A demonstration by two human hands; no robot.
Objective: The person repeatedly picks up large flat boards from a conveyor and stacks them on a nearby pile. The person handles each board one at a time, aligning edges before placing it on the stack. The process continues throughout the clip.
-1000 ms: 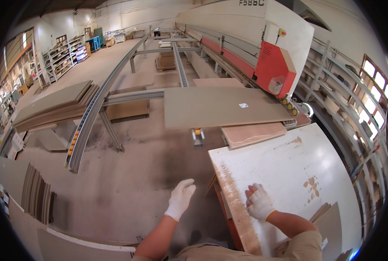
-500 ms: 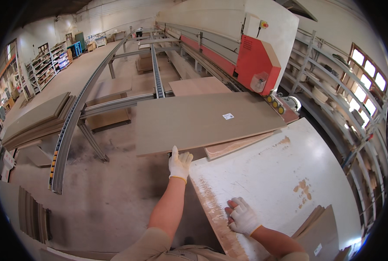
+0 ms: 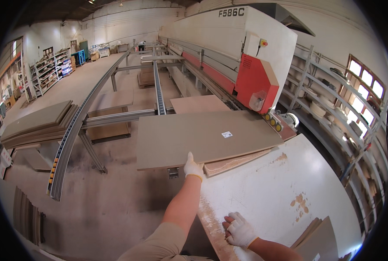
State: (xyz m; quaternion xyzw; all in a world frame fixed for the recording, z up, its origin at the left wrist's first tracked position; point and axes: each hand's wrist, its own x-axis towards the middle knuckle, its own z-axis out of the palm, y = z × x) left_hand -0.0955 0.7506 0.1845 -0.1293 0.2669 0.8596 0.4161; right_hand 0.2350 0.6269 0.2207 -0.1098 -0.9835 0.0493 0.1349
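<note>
A large grey-brown board (image 3: 194, 135) with a small white label (image 3: 226, 135) lies in front of the machine. My left hand (image 3: 193, 168), in a white glove, is closed on the board's near edge. Its thumb lies on top, and the other fingers are mostly hidden at the edge. Beneath the board, a pinkish-brown panel (image 3: 237, 162) juts out over the worn white tabletop (image 3: 263, 191). My right hand (image 3: 241, 230), gloved with some fingertips bare, rests on that tabletop near its left edge. Its fingers are loosely bent, and nothing shows in them.
The long white machine with a red end cover (image 3: 256, 82) stands beyond the board. A roller rail (image 3: 76, 130) curves along the left. Stacked boards (image 3: 37, 119) lie farther left, and more panels (image 3: 322, 239) lean at the lower right. Metal shelving (image 3: 329, 95) lines the right wall.
My left hand has shifted right along the board's near edge. The board sits lower in the picture as the view has tilted up. My right hand stays on the tabletop.
</note>
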